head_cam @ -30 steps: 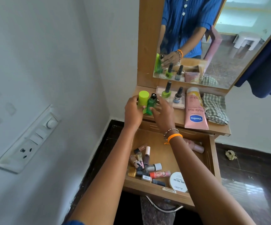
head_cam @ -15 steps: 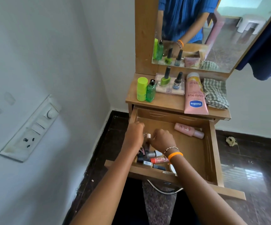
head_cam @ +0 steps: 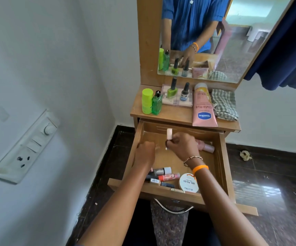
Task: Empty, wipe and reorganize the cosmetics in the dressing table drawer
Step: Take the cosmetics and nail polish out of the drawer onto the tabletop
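The wooden drawer [head_cam: 223,167] of the dressing table is pulled out. My right hand [head_cam: 184,146] hovers over its middle and pinches a small nail polish bottle with a pale cap [head_cam: 169,134], held upright. Just to the left, my left hand [head_cam: 145,152] is curled with its back to me; what it holds is hidden. Near the drawer's front lie a silver bottle [head_cam: 162,170], a red tube [head_cam: 168,176], small dark bottles and a round white nail polish tin [head_cam: 188,183]. A pink bottle [head_cam: 206,146] lies at the back right.
On the tabletop stand a lime container [head_cam: 147,101], a green glass bottle [head_cam: 157,103], a palette [head_cam: 177,102] bearing two polish bottles, a Vaseline tube [head_cam: 204,108] and a checked cloth [head_cam: 224,104]. A mirror [head_cam: 232,50] rises behind. The wall's switchboard [head_cam: 24,148] is left.
Both hands left the green bottles on the tabletop, dropped into the drawer's front pile, then rose; the right now holds a pale-capped polish bottle. Fewer bottles lie at the front left.
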